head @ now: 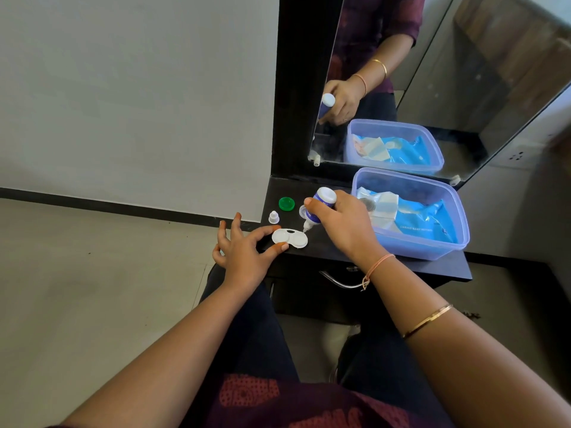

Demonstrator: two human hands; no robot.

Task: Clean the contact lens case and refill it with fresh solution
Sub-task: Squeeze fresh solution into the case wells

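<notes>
A white contact lens case [290,238] lies flat near the front left corner of the black shelf [327,248], both wells uncovered. My left hand [244,248] pinches its left end between thumb and forefinger. My right hand [343,225] grips a small white and purple solution bottle [319,208], tipped over with its nozzle pointing down just above the case's right well. A green lid [286,203] and the bottle's small white cap [273,217] lie behind the case. Another pale lid [302,210] shows partly behind my right thumb.
A translucent blue plastic tub [432,245] holding a blue wipes pack and folded tissue fills the shelf's right side. A mirror [401,88] stands behind it. Below the shelf edge is a drawer with a metal handle [336,281]. My knees are under the shelf.
</notes>
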